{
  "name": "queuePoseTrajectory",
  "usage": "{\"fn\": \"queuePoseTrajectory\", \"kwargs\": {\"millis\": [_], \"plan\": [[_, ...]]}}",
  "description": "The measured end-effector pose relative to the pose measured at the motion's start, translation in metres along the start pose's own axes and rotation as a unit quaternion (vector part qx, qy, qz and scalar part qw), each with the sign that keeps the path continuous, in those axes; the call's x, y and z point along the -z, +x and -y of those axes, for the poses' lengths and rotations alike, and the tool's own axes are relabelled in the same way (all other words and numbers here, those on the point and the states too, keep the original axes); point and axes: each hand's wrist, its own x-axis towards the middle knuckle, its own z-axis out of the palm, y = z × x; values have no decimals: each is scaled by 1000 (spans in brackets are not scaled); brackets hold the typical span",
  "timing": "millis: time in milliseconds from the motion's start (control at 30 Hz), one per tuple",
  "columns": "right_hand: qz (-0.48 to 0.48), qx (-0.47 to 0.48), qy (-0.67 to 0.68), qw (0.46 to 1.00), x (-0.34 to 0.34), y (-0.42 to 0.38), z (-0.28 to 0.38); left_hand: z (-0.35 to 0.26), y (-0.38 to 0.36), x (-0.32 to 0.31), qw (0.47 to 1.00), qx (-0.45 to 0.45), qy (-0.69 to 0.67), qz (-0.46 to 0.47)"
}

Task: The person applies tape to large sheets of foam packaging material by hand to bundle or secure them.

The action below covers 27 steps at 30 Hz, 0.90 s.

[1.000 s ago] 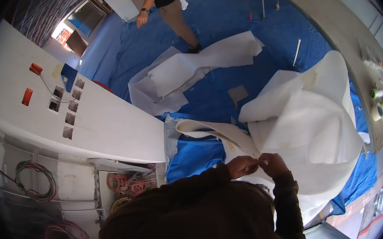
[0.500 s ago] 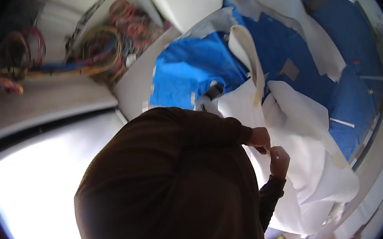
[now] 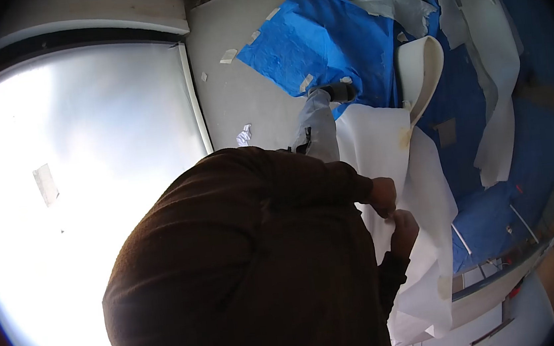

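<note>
My left hand (image 3: 384,197), at the end of a brown sleeve, is closed with its fingers pinched. Just below it and almost touching, my right hand (image 3: 404,229) is closed too, its fingertips turned toward the left ones. Whatever sits between the fingertips is too small or hidden to make out. Behind both hands hangs or lies a large white sheet (image 3: 431,215), loosely creased, with a tan patch near its upper part. One pale strip (image 3: 419,69) curls over in a loop above it.
Blue sheeting (image 3: 327,31) spreads beyond, stuck down with pale tape pieces. My shoe (image 3: 338,92) rests at its edge. A crumpled scrap (image 3: 245,136) lies on the grey floor (image 3: 226,94). A bright white panel (image 3: 111,115) stands left. A long white strip (image 3: 492,85) lies over darker blue sheeting.
The view has swung, so the coiled cables at the upper left are mostly out of sight and more grey floor shows. My hands stay close together, fingers still pinched.
</note>
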Motion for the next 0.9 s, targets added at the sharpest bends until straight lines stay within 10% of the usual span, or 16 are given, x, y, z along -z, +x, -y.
{"fn": "queuePoseTrajectory", "kwargs": {"millis": [633, 900], "plan": [[9, 166, -172, 971, -6, 7, 5, -16, 3, 19, 973, 212, 14, 86], [-62, 199, -168, 964, -4, 9, -29, -5, -13, 25, 996, 0, 93, -10]]}}
